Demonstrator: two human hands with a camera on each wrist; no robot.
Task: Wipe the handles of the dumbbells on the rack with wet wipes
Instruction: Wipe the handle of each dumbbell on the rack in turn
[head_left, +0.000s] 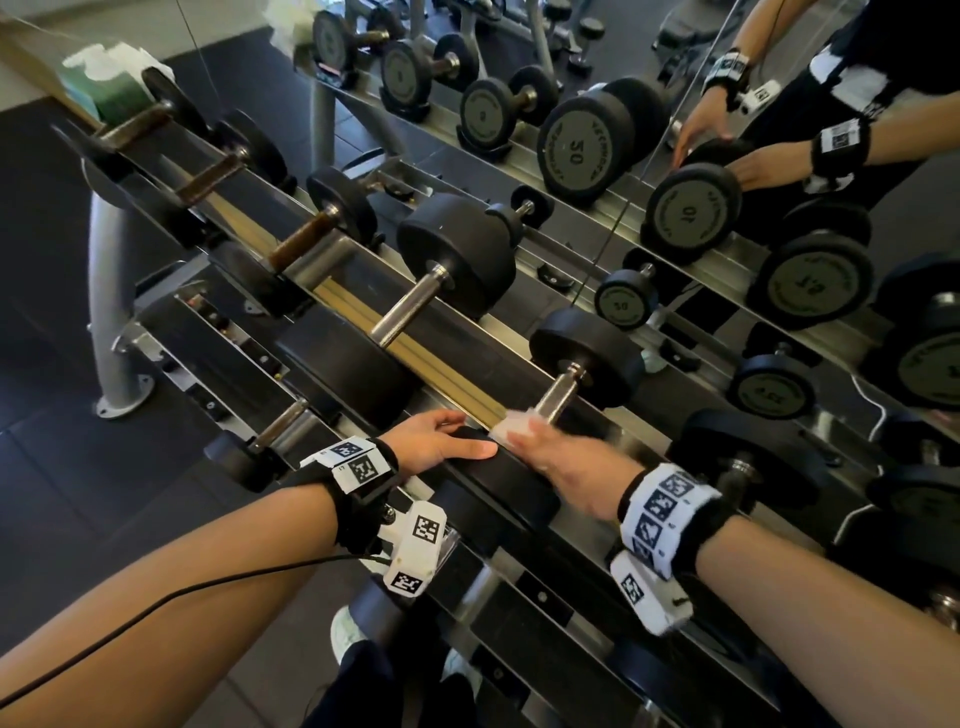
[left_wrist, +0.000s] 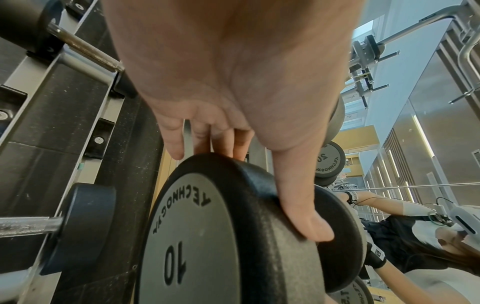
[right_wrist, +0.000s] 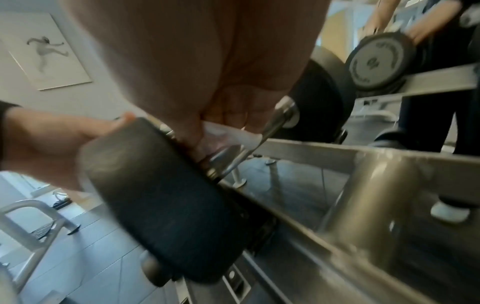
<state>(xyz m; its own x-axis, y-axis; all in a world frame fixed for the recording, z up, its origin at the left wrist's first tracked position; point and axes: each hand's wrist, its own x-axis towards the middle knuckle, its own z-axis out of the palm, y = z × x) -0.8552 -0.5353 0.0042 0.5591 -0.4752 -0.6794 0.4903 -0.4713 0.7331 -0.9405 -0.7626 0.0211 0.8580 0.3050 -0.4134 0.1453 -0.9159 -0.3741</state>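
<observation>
The left hand (head_left: 441, 436) lies flat with fingers straight and thumb spread, palm down. The right hand (head_left: 561, 462), just beside it, has fingers curled in a pinch. Both forearms reach forward, each wrist wrapped in a black band with markers.

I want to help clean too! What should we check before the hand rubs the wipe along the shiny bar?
1. Wet wipe in right hand: ok.
2. Wipe wrapped on the near end of the handle: ok.
3. Left hand resting on the near weight head: ok.
4. Dumbbell sitting on the rack: ok.
5. Wipe wet enough: cannot tell.
</observation>
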